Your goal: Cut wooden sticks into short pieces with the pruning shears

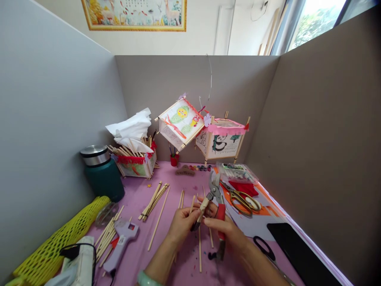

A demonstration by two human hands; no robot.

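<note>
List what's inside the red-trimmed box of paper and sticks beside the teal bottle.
Pale wooden sticks, with crumpled white tissue spilling over them. Its decorated paper walls hide whatever lies lower.

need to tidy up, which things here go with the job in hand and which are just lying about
Likely in the job: pruners, stick in left hand, perhaps loose sticks below

Apparently lying about: glue gun, gold-handled scissors, bottle, yellow net, panda lantern

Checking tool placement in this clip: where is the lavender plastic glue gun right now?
In the head view, the lavender plastic glue gun lies at the person's left, beside loose pale wooden sticks, with the yellow mesh sleeve further left.
</note>
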